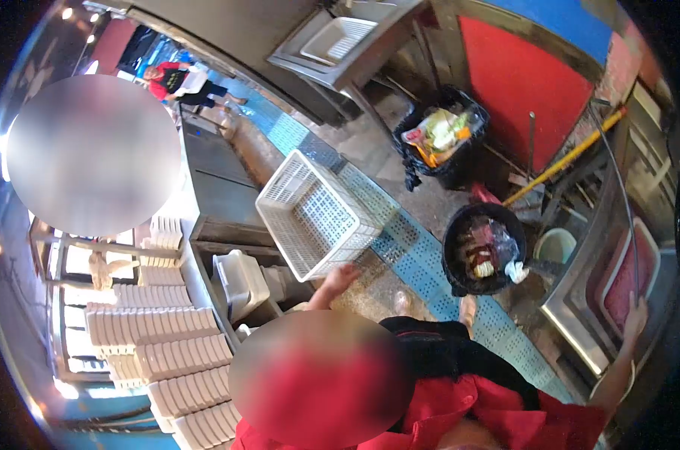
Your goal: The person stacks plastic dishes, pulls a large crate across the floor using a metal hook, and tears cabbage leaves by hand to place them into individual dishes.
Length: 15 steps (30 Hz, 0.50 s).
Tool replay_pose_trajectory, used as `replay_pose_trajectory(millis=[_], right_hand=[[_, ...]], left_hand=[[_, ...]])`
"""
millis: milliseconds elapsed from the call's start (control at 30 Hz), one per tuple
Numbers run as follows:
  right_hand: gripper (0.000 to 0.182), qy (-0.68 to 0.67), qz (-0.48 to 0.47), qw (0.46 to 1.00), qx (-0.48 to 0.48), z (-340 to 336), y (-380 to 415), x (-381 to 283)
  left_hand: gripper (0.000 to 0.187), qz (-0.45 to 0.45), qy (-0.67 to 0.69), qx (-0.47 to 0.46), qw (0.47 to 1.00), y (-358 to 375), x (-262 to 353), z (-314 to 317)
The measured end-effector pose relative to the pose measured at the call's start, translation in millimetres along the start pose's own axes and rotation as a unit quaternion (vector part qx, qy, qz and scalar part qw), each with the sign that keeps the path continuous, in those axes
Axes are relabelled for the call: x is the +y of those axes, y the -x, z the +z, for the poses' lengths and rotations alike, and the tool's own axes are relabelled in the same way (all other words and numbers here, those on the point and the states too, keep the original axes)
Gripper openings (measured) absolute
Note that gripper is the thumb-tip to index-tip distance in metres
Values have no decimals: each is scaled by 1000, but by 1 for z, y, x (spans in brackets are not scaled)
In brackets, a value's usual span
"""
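Observation:
My left hand (338,283) reaches forward with its fingers extended, overlapping the near edge of a white perforated plastic crate (302,259). The crate stands over the blue floor tiles with only its slatted walls and base showing inside. Far to the right, my right hand (635,319) is closed around a thin dark hose (623,184) that runs down from above. It is at the side of a metal sink (572,330), close to a white-rimmed tub (647,255) with reddish contents. A blurred patch covers part of my red shirt.
A black bin (452,262) with waste stands ahead of my feet. Behind it is a bag-lined bin (460,169) of food scraps. A yellow pole (569,157) leans across at right. Stacked white dishes (182,356) fill the left rack. A person (182,82) stands down the passage.

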State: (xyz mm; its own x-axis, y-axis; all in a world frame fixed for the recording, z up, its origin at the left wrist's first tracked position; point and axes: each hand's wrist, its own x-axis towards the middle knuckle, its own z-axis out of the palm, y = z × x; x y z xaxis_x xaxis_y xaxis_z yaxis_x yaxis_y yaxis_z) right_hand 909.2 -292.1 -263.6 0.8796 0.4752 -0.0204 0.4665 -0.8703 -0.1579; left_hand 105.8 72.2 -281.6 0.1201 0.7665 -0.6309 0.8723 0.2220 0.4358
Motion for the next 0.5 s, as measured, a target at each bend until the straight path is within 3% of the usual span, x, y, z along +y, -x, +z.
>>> replay_pose_trajectory(millis=[67,167,233,267,367,400,433,467,500], right_hand=[[55,69,15,996,-47,-50,43,-87],[50,30,-37,997,64,-67,72,-115],[41,-118,-112,985,-65,-100,94,-151],[30,-227,-148,959,-79,-113,115,-187],[23,-205,-140,946,-209,-122,161,-282],[24,-175,-155,944,-233,-121,181,-318],[25,-192,-154,932,-265,-114,203,-352],[27,-208,-151,920,-296,-102,224,-380],[28,-189,-146,916,-321,-77,242,-394]], left_hand=[[54,22,-73,-37,996,9,-30,14],[56,-105,-7,-107,989,17,-96,41],[58,-185,21,-118,975,24,-112,47],[60,-203,31,-124,971,34,-110,43],[62,-220,71,-129,964,23,-133,37],[62,-150,77,-98,981,-9,-185,59],[65,-165,-12,-122,979,-15,-166,34],[65,-113,-8,-73,991,-44,-204,43],[63,-102,-46,-57,992,-52,-190,19]])
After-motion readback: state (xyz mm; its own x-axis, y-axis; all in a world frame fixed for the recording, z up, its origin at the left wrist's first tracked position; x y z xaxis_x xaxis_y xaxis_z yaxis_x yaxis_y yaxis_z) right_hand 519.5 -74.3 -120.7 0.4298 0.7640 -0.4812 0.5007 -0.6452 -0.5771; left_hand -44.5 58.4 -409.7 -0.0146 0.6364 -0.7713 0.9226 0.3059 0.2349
